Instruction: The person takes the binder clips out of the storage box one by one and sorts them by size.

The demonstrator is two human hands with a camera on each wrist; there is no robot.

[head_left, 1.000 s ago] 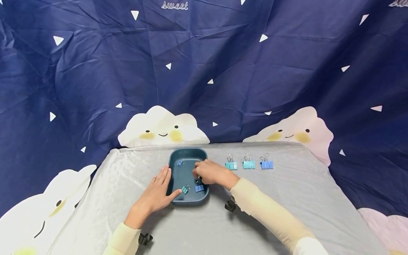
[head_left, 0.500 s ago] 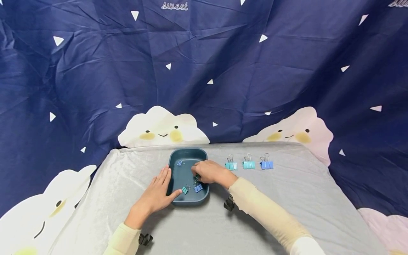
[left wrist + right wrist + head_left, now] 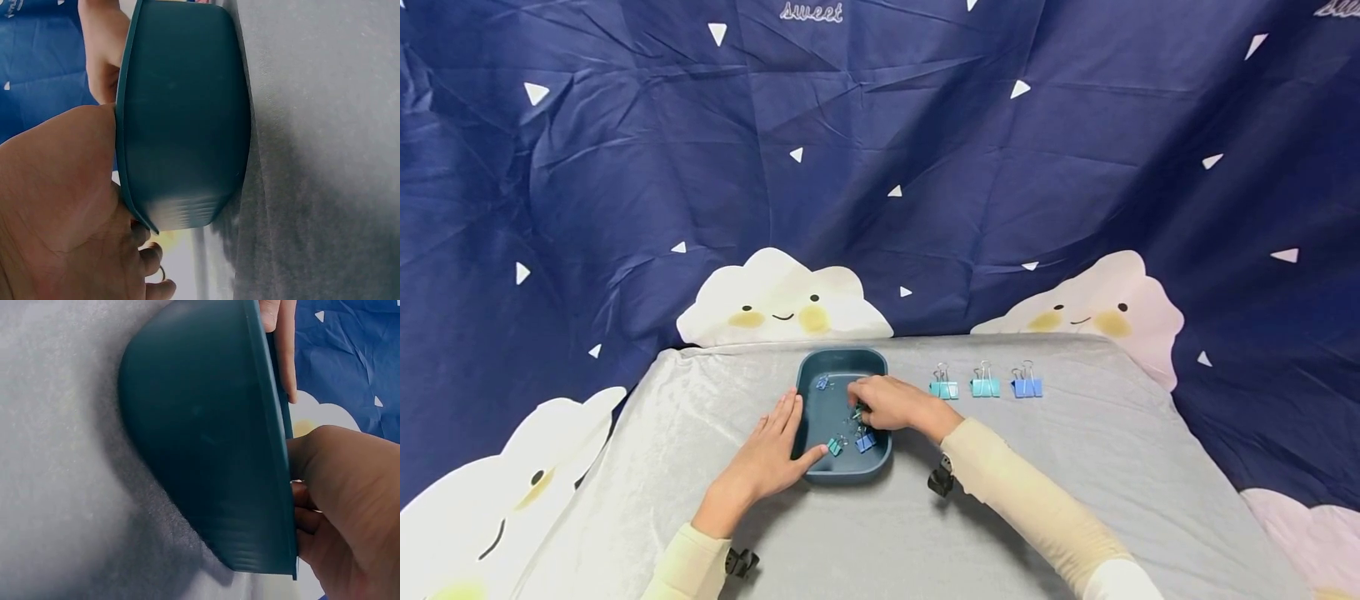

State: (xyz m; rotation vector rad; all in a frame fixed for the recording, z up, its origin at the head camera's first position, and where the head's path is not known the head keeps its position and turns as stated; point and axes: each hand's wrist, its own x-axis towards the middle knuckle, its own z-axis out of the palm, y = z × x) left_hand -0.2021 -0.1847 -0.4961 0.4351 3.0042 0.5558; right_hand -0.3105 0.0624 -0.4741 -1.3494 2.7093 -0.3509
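Observation:
A dark teal rectangular tray (image 3: pixel 846 477) stands on the grey cloth with several small binder clips in it. My left hand (image 3: pixel 765 454) rests along the tray's left rim, fingers straight, thumb over the near-left edge. Inside the tray, my right hand (image 3: pixel 891 404) has curled fingers pinching a small green binder clip (image 3: pixel 857 412), mostly hidden under them. Close below lies a blue binder clip (image 3: pixel 866 442). Another green binder clip (image 3: pixel 835 447) is beside the left thumb, and a small blue clip (image 3: pixel 823 382) sits toward the far left. In both wrist views the tray wall hides the clips.
Right of the tray, three larger binder clips stand in a row: a teal clip (image 3: pixel 944 390), another teal clip (image 3: pixel 986 387) and a blue clip (image 3: pixel 1027 388). Behind the grey cloth (image 3: pixel 1000 483) hangs a dark blue curtain (image 3: pixel 880 200) with printed clouds.
My right hand has shifted slightly left and away from me, the green clip moving with it. The near blue clip has turned and slid a little left. My left hand stays put.

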